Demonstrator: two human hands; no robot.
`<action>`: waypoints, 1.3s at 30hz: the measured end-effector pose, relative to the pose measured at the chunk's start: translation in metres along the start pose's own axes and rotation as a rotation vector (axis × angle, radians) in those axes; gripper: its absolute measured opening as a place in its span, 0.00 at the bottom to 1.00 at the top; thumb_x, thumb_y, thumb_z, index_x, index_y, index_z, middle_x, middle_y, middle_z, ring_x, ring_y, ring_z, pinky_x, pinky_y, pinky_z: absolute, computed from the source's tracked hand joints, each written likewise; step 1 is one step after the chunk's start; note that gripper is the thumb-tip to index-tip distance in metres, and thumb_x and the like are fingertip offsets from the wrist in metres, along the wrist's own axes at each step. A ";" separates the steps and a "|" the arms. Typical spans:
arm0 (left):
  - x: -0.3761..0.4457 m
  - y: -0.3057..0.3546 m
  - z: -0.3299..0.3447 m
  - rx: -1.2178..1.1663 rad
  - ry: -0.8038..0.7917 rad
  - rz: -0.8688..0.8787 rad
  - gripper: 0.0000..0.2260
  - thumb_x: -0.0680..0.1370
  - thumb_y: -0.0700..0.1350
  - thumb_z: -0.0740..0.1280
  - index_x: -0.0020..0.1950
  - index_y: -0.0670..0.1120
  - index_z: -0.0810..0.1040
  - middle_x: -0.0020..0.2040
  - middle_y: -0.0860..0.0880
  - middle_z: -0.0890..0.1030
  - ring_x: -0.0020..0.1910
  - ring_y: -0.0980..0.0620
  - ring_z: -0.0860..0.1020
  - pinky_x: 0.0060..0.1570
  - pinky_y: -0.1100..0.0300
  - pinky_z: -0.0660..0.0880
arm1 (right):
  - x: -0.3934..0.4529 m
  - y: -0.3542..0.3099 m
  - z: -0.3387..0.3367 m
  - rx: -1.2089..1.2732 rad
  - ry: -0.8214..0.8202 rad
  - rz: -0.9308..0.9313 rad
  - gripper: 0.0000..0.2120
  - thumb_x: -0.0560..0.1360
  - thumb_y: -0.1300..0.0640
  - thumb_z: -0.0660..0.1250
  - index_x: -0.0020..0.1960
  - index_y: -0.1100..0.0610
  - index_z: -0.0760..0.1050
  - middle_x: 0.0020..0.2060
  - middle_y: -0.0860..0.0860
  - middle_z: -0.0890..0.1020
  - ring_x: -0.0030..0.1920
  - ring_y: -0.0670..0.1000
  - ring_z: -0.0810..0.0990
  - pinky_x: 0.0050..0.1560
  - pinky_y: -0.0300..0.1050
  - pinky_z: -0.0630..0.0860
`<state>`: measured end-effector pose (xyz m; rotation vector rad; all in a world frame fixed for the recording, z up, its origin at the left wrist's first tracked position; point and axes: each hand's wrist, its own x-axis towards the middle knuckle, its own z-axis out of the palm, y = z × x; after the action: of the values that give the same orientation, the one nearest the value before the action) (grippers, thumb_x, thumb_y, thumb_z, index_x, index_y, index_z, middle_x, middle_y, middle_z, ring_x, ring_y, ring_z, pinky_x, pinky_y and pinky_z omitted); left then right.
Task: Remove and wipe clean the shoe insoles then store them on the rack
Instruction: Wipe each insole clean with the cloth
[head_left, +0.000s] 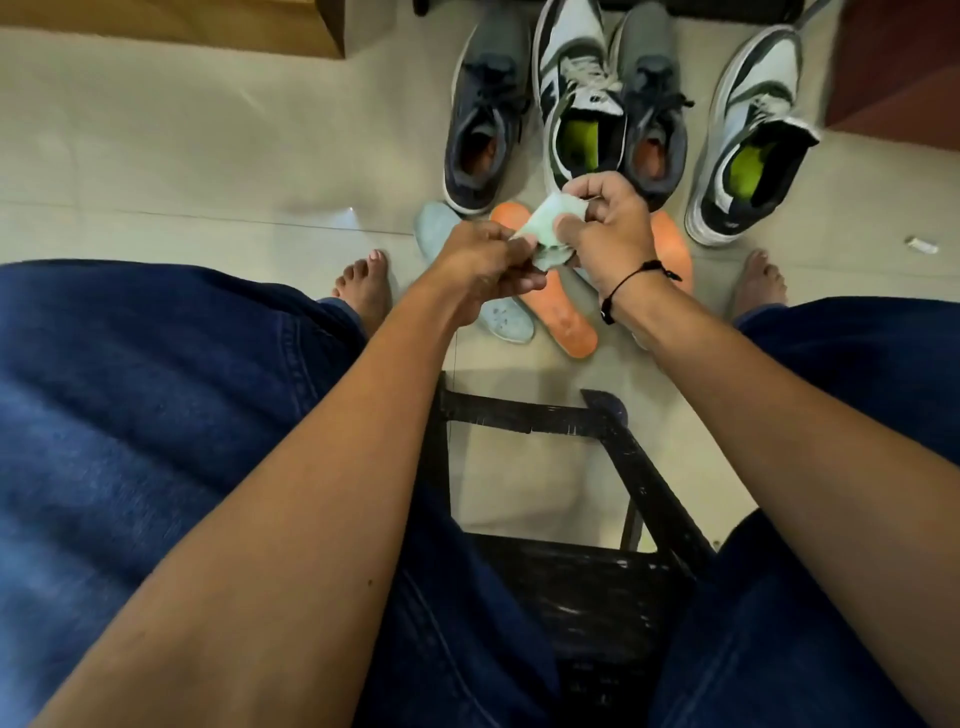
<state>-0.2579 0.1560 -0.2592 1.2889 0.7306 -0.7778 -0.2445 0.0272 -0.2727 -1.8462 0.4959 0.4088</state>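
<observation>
The left hand (485, 260) and the right hand (602, 228) meet above the floor (208, 156), each pinching one edge of a small pale-green wipe (545, 221) with curled fingers; the wipe is crumpled and stretched between them. Directly below the hands, four removed insoles lie on the floor: a light-blue insole (506, 319) partly hidden by the left hand, an orange insole (566, 322) angled beside it, a second orange insole (672, 244) behind the right wrist, and a second light-blue insole (434, 228) just beside the nearest shoe. Beyond the insoles stand four shoes in a row — a dark-grey shoe (483, 109), a white-and-black shoe (576, 88) with a yellow-green lining visible inside, a second dark-grey shoe (652, 104), and a second white-and-black shoe (748, 135), also yellow-green inside. The person sits on a black stool (597, 582), wears blue jeans (130, 441), and has both bare feet on the floor. A black cord bracelet (631, 283) circles the right wrist.
</observation>
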 end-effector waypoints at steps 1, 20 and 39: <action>0.006 -0.004 -0.002 0.011 0.007 -0.018 0.06 0.79 0.37 0.63 0.43 0.39 0.73 0.32 0.42 0.78 0.25 0.54 0.78 0.27 0.67 0.76 | 0.003 0.003 0.001 0.043 -0.023 0.035 0.15 0.69 0.70 0.62 0.42 0.49 0.71 0.37 0.53 0.77 0.37 0.50 0.76 0.36 0.47 0.76; 0.091 -0.074 -0.006 -0.025 0.323 -0.151 0.12 0.74 0.31 0.57 0.33 0.43 0.69 0.33 0.45 0.71 0.35 0.49 0.71 0.38 0.57 0.72 | 0.037 0.072 0.071 -1.088 -0.419 -0.280 0.13 0.74 0.65 0.59 0.57 0.61 0.74 0.52 0.60 0.79 0.53 0.61 0.77 0.45 0.49 0.70; 0.219 -0.115 -0.078 0.110 0.669 -0.332 0.23 0.76 0.45 0.65 0.69 0.39 0.67 0.66 0.42 0.73 0.62 0.45 0.74 0.47 0.67 0.75 | 0.107 0.127 0.078 -0.117 -0.147 0.495 0.11 0.71 0.70 0.61 0.45 0.55 0.76 0.46 0.55 0.79 0.48 0.56 0.80 0.38 0.45 0.81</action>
<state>-0.2357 0.2008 -0.5141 1.5654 1.4825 -0.6488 -0.2229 0.0502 -0.4532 -1.7765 0.8435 0.9156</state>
